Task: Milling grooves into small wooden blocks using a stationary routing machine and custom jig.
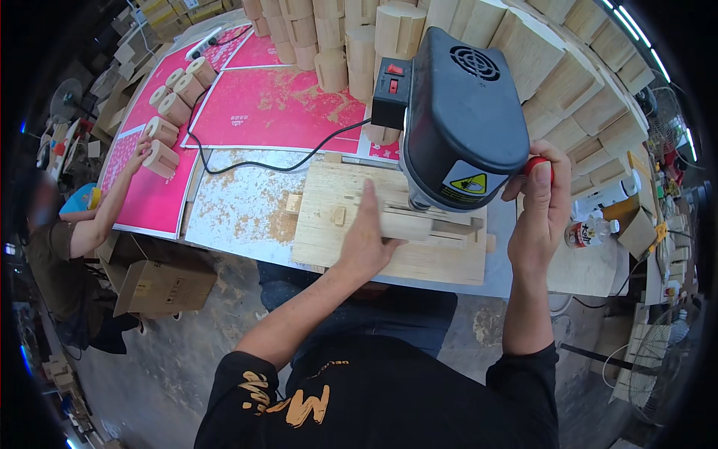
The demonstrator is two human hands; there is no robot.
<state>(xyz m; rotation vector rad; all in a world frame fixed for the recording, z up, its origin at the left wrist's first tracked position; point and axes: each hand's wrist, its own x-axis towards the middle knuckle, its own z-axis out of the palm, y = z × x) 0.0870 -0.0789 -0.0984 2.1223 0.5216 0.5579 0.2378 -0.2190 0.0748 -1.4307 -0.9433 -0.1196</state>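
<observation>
A black bench drill press point(467, 112) stands over a pale wooden jig board point(321, 232) on the table. My left hand point(365, 243) is at the left end of a pale wooden piece point(405, 226) on the board, thumb on its near side and fingers on its far side. That piece is slightly blurred and lies below the drill head, where the machine hides part of the working area. My right hand point(540, 213) is closed around the red knob point(535, 162) at the machine's right side. Small wooden blocks point(339, 216) are fixed on the board.
Stacked wooden pieces point(531, 49) rise behind the machine. A black cable point(277, 166) crosses the sawdust-covered table. At left, a co-worker's hand point(138, 155) touches one of several wooden cylinders point(173, 109) on pink sheets. A plastic bottle point(591, 232) stands at right; a cardboard box point(168, 286) sits below.
</observation>
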